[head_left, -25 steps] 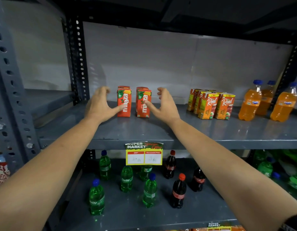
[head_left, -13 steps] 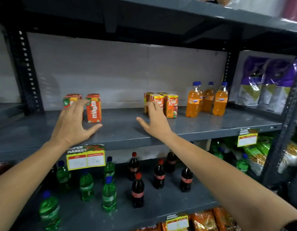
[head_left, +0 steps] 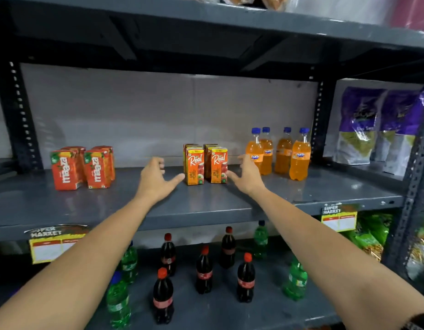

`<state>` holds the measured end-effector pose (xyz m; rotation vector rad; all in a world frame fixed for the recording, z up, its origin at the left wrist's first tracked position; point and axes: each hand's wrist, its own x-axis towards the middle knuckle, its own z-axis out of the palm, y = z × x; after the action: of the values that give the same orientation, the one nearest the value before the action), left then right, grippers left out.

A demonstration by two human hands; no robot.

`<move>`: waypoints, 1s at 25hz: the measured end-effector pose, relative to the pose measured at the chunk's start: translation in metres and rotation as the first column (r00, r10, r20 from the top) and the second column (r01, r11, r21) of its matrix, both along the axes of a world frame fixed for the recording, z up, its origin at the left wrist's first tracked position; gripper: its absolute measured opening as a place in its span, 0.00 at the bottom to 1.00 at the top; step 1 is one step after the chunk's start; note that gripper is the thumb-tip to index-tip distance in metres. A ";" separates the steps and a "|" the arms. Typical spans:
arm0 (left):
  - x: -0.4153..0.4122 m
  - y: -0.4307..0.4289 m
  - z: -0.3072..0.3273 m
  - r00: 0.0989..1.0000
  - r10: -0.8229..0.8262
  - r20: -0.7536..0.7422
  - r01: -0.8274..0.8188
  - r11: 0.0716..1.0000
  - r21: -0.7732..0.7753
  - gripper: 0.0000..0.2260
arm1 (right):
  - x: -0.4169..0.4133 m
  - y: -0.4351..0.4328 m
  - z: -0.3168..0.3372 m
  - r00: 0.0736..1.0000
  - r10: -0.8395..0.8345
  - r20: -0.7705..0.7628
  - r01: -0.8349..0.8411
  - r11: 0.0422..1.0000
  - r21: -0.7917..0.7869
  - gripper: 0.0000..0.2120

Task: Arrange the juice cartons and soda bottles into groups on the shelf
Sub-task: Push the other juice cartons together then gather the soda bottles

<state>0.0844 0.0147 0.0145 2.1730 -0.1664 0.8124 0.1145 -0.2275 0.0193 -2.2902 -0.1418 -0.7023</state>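
- On the lower grey metal shelf [head_left: 218, 313] nearest me, dark cola bottles with red caps [head_left: 203, 272] and green plastic soda bottles [head_left: 295, 279] are standing mixed together, not yet sorted.
- Above, on the middle grey shelf [head_left: 206, 203], the left hand [head_left: 153, 182] and right hand [head_left: 246, 178] are hovering spread wide, gripping nothing, flanking the orange apple-juice cartons [head_left: 205, 164], thumbs near the front 2.
- Further left, the red mango-juice cartons [head_left: 82, 166] are sitting in a tidy block; right, 4 orange soda bottles with blue caps [head_left: 278, 152] are clustering together.
- I judge the apple cartons are the step in hand; next, both palms need closing inward evenly, squeezing the 2 rows together without tipping them.
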 end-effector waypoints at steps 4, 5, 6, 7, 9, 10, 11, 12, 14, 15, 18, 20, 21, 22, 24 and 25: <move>0.031 -0.032 -0.001 0.971 -0.076 -0.225 0.051 0.992 -0.114 0.37 | 0.021 0.002 0.000 0.981 0.133 -0.140 -0.134 0.991 0.003 0.30; 0.036 -0.035 -0.001 0.964 -0.092 -0.250 0.069 0.992 -0.101 0.36 | 0.025 0.001 0.000 0.973 0.164 -0.165 -0.163 0.986 0.018 0.30; 0.039 -0.037 -0.001 0.959 -0.105 -0.264 0.084 0.992 -0.090 0.34 | 0.028 0.000 0.001 0.965 0.188 -0.184 -0.184 0.982 0.038 0.29; 0.041 -0.038 0.000 0.956 -0.117 -0.267 0.096 0.991 -0.091 0.31 | 0.030 0.000 0.001 0.958 0.204 -0.199 -0.197 0.979 0.057 0.27; 0.044 -0.039 0.000 0.957 -0.128 -0.259 0.102 0.988 -0.111 0.26 | 0.034 0.000 0.002 0.952 0.220 -0.213 -0.208 0.975 0.079 0.24; 0.045 -0.038 0.001 0.959 -0.128 -0.254 0.101 0.988 -0.117 0.24 | 0.035 -0.001 0.002 0.950 0.225 -0.216 -0.211 0.974 0.088 0.22; 0.045 -0.038 0.001 0.959 -0.130 -0.253 0.102 0.988 -0.119 0.23 | 0.036 -0.001 0.002 0.948 0.231 -0.217 -0.215 0.972 0.094 0.21; 0.046 -0.037 0.001 0.958 -0.133 -0.255 0.105 0.987 -0.121 0.22 | 0.036 -0.002 0.003 0.946 0.241 -0.218 -0.224 0.969 0.100 0.21; 0.047 -0.036 0.000 0.957 -0.134 -0.258 0.106 0.987 -0.119 0.22 | 0.035 -0.002 0.003 0.940 0.262 -0.220 -0.242 0.964 0.114 0.21; 0.047 -0.035 0.000 0.956 -0.134 -0.261 0.107 0.988 -0.115 0.21 | 0.035 -0.001 0.003 0.938 0.267 -0.221 -0.247 0.962 0.116 0.21; 0.049 -0.033 -0.001 0.952 -0.153 -0.265 0.125 0.985 -0.119 0.21 | 0.034 -0.001 0.003 0.938 0.267 -0.221 -0.249 0.963 0.106 0.21; 0.048 -0.033 -0.001 0.954 -0.154 -0.258 0.125 0.984 -0.126 0.21 | 0.033 -0.001 0.003 0.938 0.267 -0.220 -0.249 0.963 0.107 0.21; 0.048 -0.033 -0.001 0.955 -0.150 -0.256 0.122 0.985 -0.124 0.21 | 0.032 -0.001 0.003 0.939 0.264 -0.221 -0.247 0.963 0.104 0.21; 0.048 -0.034 -0.001 0.956 -0.145 -0.256 0.118 0.986 -0.118 0.21 | 0.031 -0.001 0.003 0.939 0.262 -0.222 -0.244 0.964 0.102 0.21; 0.046 -0.035 -0.001 0.956 -0.135 -0.259 0.110 0.988 -0.110 0.21 | 0.028 -0.001 0.001 0.942 0.252 -0.221 -0.240 0.967 0.082 0.22; 0.045 -0.036 -0.002 0.958 -0.126 -0.258 0.102 0.989 -0.103 0.21 | 0.026 0.000 0.001 0.947 0.241 -0.214 -0.232 0.970 0.067 0.23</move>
<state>0.1296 -0.0210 0.0130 2.1414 -0.1169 0.4505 0.1401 -0.2277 0.0208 -2.2455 -0.2892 -0.3215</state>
